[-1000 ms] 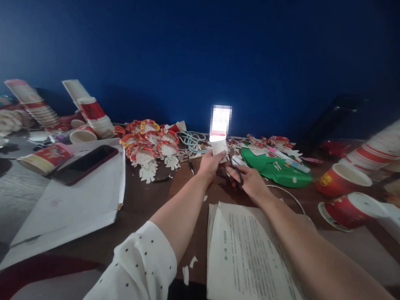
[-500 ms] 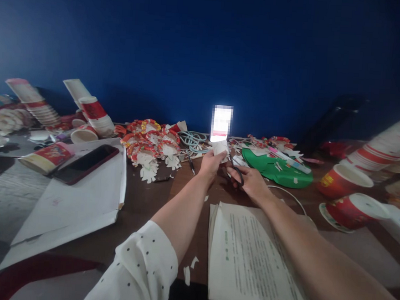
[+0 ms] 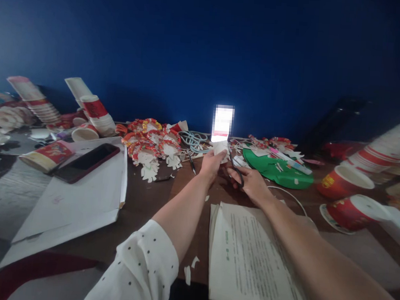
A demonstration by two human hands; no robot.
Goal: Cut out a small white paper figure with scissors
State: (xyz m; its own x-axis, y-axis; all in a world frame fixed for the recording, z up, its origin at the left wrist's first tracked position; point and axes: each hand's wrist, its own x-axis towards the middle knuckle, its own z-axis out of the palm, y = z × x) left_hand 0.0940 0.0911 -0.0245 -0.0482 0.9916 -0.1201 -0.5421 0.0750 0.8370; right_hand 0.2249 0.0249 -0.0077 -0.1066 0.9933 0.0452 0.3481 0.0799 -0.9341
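My left hand [image 3: 211,163] pinches a small white piece of paper [image 3: 221,148], with the thumb on its near face. Close on the right, my right hand [image 3: 247,180] has its fingers in the handles of a pair of black-handled scissors [image 3: 241,177]. The blades point up and away beside the paper; whether they touch it cannot be made out. Behind the paper, a lit phone screen [image 3: 223,119] stands near the blue wall. Below both hands lies an open printed book [image 3: 247,254], partly covered by my right forearm.
Cut red and white paper-cup pieces [image 3: 150,142] pile up at left. A green sheet [image 3: 281,169] with markers lies right of the hands. Red cups [image 3: 346,182] stand at far right. A dark phone [image 3: 87,162] rests on a white box [image 3: 93,202]. Paper scraps [image 3: 187,274] dot the table.
Both hands keep nearly the same place, left holding the paper and right the scissors. The whole view has shifted very slightly.
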